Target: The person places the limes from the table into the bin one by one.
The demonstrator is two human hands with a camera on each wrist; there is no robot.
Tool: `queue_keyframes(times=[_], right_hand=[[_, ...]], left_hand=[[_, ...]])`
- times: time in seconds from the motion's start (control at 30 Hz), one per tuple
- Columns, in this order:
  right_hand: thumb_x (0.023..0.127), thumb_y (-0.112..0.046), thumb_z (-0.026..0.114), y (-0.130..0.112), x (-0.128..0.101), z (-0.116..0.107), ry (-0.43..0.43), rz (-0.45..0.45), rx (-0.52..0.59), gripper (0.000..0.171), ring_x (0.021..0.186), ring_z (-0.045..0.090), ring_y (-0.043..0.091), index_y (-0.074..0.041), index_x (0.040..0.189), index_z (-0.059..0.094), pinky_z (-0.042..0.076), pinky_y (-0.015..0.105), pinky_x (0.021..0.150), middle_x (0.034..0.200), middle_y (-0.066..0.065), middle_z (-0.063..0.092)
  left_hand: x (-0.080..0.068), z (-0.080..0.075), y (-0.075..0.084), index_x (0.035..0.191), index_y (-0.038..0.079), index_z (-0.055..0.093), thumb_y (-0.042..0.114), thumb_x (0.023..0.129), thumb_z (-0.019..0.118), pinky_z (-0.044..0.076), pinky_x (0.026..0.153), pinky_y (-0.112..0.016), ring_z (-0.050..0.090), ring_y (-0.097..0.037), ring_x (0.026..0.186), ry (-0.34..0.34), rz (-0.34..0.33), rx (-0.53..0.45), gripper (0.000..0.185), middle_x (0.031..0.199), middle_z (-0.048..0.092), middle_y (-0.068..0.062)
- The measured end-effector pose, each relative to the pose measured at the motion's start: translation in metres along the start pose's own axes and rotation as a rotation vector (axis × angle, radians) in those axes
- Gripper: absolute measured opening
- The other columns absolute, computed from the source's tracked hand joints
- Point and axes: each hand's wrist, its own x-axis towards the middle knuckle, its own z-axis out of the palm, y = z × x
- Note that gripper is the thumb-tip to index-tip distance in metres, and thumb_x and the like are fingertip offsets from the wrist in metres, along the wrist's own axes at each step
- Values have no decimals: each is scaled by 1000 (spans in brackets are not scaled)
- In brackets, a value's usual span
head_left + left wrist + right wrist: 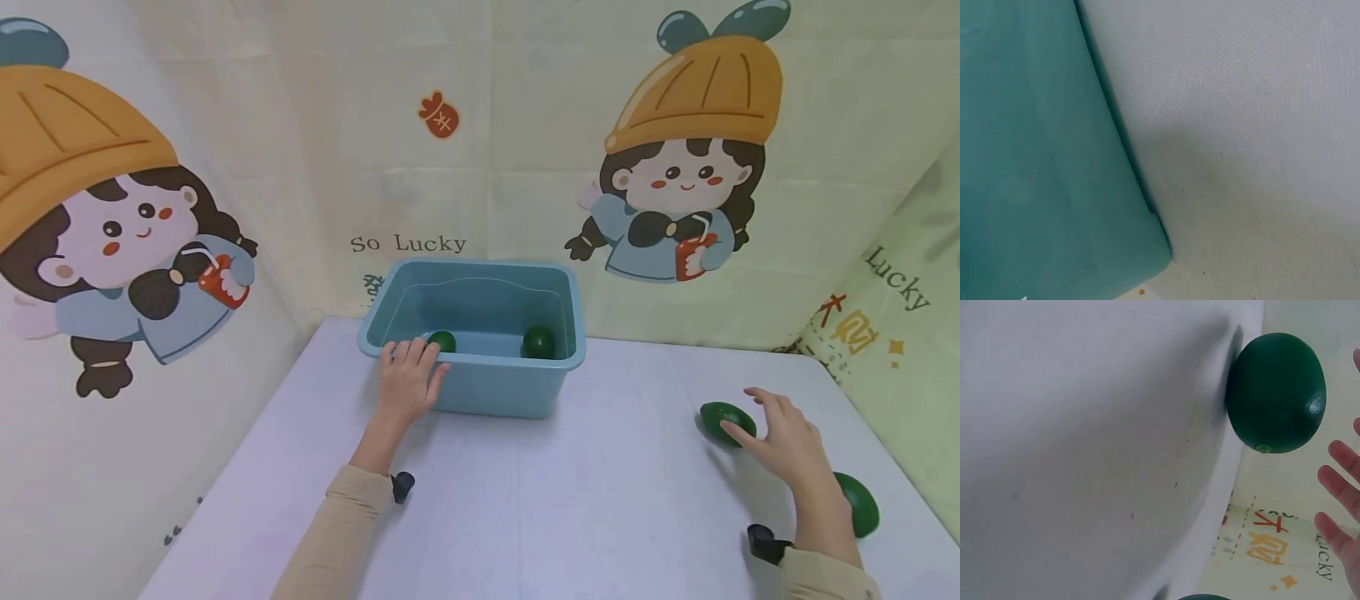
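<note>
A teal plastic bin point(480, 379) stands at the back middle of the white table point(570, 500). Two dark green avocados point(537, 342) lie inside it, one point(442, 341) near the left front corner. My left hand point(407, 379) rests on the bin's front left rim and wall, fingers lying over the edge. The bin wall point(1035, 162) fills the left wrist view. My right hand point(776, 429) hovers with spread fingers right beside a green avocado point(722, 419) on the table, fingertips at it. The right wrist view shows that avocado point(1277, 392) and straight fingers point(1341, 487) apart from it.
Another green avocado point(858, 502) lies near my right forearm by the table's right edge. Cartoon-printed cloth point(465, 150) hangs behind and at both sides. A small black wrist mount point(402, 486) shows at each sleeve.
</note>
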Motion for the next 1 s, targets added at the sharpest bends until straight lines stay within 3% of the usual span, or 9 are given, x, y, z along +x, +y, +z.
queue_keyframes(times=[0.63, 1.0], right_hand=[[83, -48, 60, 17, 0, 4, -97, 87, 20, 81, 111, 26, 56, 6, 132, 27, 19, 68, 83, 125, 40, 27], [81, -53, 60, 24, -1, 5, -165, 110, 8, 85, 107, 30, 56, 6, 132, 26, 21, 68, 81, 122, 40, 28]], left_hand=[[1, 0, 0, 102, 6, 52, 43, 99, 22, 29, 82, -48, 41, -28, 84, 11, 3, 3, 47, 89, 45, -10], [1, -1, 0, 102, 7, 52, 43, 98, 22, 29, 83, -48, 42, -28, 84, 0, 2, 12, 47, 89, 45, -10]])
